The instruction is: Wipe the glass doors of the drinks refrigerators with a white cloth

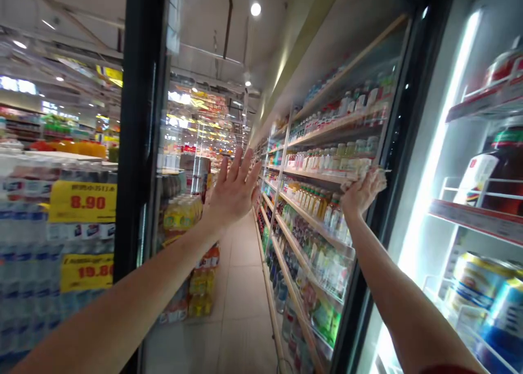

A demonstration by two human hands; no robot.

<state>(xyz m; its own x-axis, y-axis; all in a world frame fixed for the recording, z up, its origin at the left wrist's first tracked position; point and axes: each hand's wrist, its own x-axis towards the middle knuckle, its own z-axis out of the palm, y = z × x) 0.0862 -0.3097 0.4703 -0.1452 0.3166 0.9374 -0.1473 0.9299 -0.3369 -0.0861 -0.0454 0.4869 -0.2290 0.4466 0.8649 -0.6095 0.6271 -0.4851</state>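
Note:
My left hand [235, 191] is spread flat with its palm toward the glass door [249, 330], and its fingers point up. Whether the palm touches the pane or sits just short of it, I cannot tell. Farther right, my right hand [359, 191] presses a crumpled pale cloth [373, 179] against the glass near the door's dark right frame [398, 118]. The fingers are partly hidden behind the cloth. Through the pane or mirrored in it appear shelves of bottles [314, 161] along an aisle.
Right of the door, a lit cooler holds bottles [506, 172] and cans [469, 281] on wire-edged shelves [478, 219]. Beyond the dark left frame [137, 118], stacked bottle packs [28, 292] carry yellow price signs [81, 202]. A tiled floor [241, 254] runs down the aisle.

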